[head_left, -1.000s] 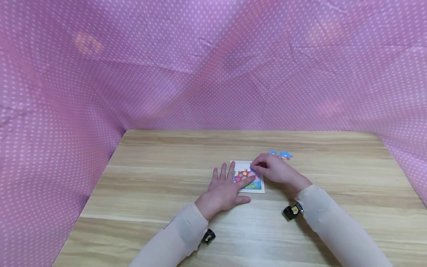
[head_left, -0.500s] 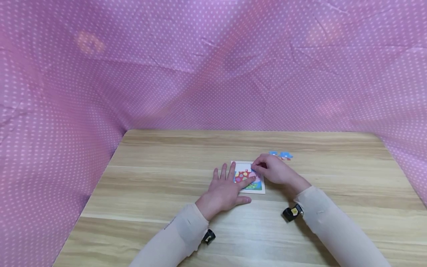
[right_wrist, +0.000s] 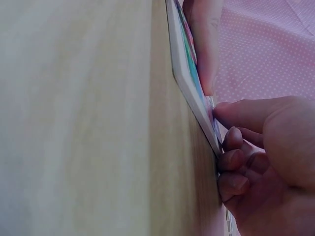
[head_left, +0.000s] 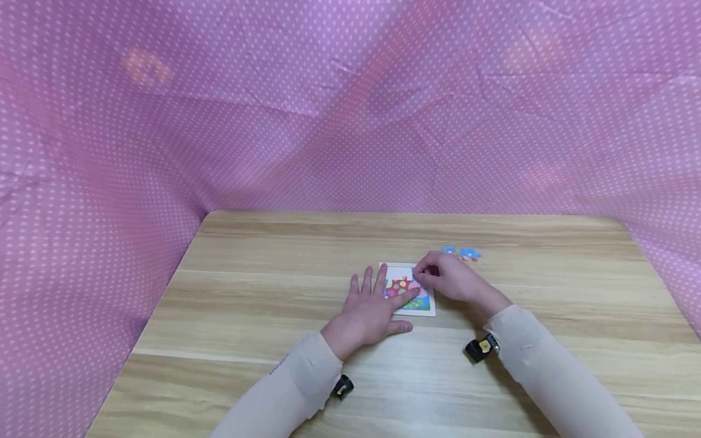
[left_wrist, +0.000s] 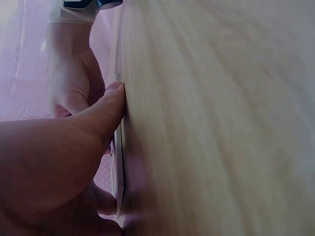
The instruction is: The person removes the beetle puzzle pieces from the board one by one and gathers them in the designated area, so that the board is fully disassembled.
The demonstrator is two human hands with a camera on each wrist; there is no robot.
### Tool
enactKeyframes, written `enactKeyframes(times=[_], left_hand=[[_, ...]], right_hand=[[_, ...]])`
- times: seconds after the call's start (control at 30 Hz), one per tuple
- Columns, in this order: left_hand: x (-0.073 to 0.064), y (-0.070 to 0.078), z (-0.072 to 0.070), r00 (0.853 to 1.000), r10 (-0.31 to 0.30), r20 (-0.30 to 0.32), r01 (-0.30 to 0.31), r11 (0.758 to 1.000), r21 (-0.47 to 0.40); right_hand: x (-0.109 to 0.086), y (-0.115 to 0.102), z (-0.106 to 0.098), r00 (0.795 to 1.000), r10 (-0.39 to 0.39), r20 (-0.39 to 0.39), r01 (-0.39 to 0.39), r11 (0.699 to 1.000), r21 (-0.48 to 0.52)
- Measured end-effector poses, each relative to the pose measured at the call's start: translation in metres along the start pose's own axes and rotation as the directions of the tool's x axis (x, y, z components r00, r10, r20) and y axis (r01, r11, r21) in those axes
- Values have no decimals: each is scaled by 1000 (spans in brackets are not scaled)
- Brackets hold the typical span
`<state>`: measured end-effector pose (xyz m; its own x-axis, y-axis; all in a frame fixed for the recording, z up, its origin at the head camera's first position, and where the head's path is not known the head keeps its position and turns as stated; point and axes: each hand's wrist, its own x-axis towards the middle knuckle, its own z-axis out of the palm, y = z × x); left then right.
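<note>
A small white-framed jigsaw puzzle board (head_left: 423, 312) lies on the table, with a red dotted shape and a green-blue strip in its picture. My left hand (head_left: 368, 317) rests with spread, straight fingers on the board, its index finger across the picture and its thumb on the wood below. At the board's upper right corner my right hand (head_left: 453, 278) pinches a small blue puzzle piece, mostly hidden under the fingertips. In the right wrist view the thumb (right_wrist: 241, 114) touches the picture surface, and the other fingers curl at the board's edge.
Beyond the right hand lie loose blue puzzle pieces (head_left: 468, 253), partly hidden by it. The wooden table (head_left: 263, 292) runs back to a pink dotted cloth (head_left: 350, 121) hanging behind and at both sides. Each wrist wears a black camera.
Both hands stay almost in place over the board. The right fingertips shift only very slightly at the upper right corner.
</note>
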<state>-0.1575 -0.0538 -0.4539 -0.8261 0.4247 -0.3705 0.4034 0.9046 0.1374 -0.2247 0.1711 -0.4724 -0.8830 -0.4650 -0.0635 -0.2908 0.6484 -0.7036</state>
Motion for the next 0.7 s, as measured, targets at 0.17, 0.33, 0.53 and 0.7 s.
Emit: enactKeyframes(times=[0.17, 0.33, 0.53, 0.7], left_hand=[[0, 0, 0, 1000, 0, 0, 0, 1000, -6], [-1, 0, -1, 1000, 2, 0, -2, 1000, -8], [0, 0, 0, 1000, 1, 1, -1, 1000, -7], [0, 0, 0, 1000, 1, 3, -1, 1000, -1]], right_hand=[[1, 0, 0, 1000, -2, 3, 2, 1000, 4], [2, -1, -1, 1000, -8, 1, 8, 1000, 0], [4, -2, -2, 1000, -9, 0, 9, 999, -44], [6, -4, -5, 998, -55, 10, 56, 992, -116]])
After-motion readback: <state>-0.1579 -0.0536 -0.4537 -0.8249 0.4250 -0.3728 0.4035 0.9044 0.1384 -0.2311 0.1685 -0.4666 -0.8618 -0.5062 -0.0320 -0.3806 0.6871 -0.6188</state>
